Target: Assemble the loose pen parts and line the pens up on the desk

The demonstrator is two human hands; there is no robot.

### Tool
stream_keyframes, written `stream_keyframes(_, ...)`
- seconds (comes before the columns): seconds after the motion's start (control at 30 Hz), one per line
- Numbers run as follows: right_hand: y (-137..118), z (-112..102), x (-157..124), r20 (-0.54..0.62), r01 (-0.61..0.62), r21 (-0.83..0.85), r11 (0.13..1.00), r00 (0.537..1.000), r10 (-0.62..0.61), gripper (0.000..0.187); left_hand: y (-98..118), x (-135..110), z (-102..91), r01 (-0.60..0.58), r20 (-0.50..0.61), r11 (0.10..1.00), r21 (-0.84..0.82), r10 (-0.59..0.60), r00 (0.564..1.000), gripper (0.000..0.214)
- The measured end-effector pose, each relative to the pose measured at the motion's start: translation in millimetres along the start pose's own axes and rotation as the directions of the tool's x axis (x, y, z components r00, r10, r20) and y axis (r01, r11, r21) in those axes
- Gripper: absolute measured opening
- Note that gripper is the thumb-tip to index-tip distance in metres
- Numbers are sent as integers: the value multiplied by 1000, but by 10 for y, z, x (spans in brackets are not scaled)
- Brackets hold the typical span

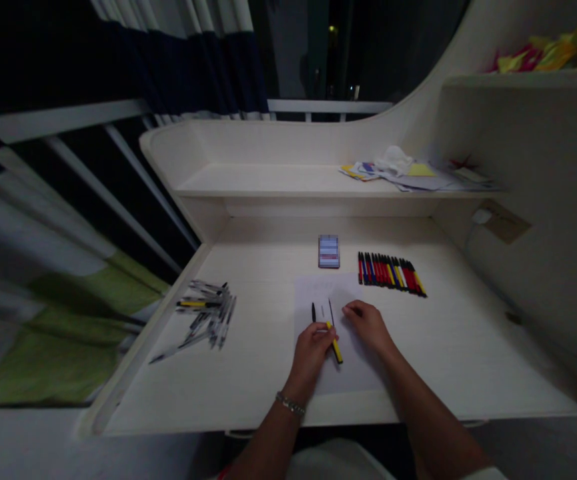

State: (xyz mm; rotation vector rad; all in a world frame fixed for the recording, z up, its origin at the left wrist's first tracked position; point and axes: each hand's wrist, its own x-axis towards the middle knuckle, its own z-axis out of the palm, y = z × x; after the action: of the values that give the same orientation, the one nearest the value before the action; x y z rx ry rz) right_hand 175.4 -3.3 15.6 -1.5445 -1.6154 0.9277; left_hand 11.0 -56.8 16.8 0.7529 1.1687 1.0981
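Note:
My left hand [312, 347] is closed on a yellow pen barrel [337, 349], which slants down toward me over a white sheet of paper [351, 377]. Just to its right, my right hand [368, 323] hovers over the sheet's edge with thumb and forefinger pinched; I cannot make out whether anything is between them. Beyond my left fingers lie a black pen cap [313, 312], a tiny thin piece [323, 311] and a slim dark ink refill [331, 311], whose near end reaches the yellow barrel.
A row of red, blue, yellow and white pens [388, 271] lies at right. Clear-barrelled pens are piled [213, 313] at left, with a yellow pen [195, 304] on top. A phone [329, 251] lies beyond the paper. The shelf [268, 179] behind holds papers [418, 177].

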Motion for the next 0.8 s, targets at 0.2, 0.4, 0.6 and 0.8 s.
stream_keyframes(0.2,-87,26,-430,214,-65,279,958,977,4,19,-3,88,81,-130,-11,991,36,130,991,34)
stream_keyframes(0.4,-9,8,-366,124,-69,251,965,992,39,18,30,49,103,-174,51,978,111,169,984,30)
stream_keyframes(0.6,98,-40,-30,-37,-130,-189,973,991,125,12,-153,-62,-49,-291,112,816,499,272,956,20)
stream_keyframes(0.8,49,40,39,-31,-93,-455,885,996,89,11,-289,-101,-62,-367,169,694,619,338,926,25)
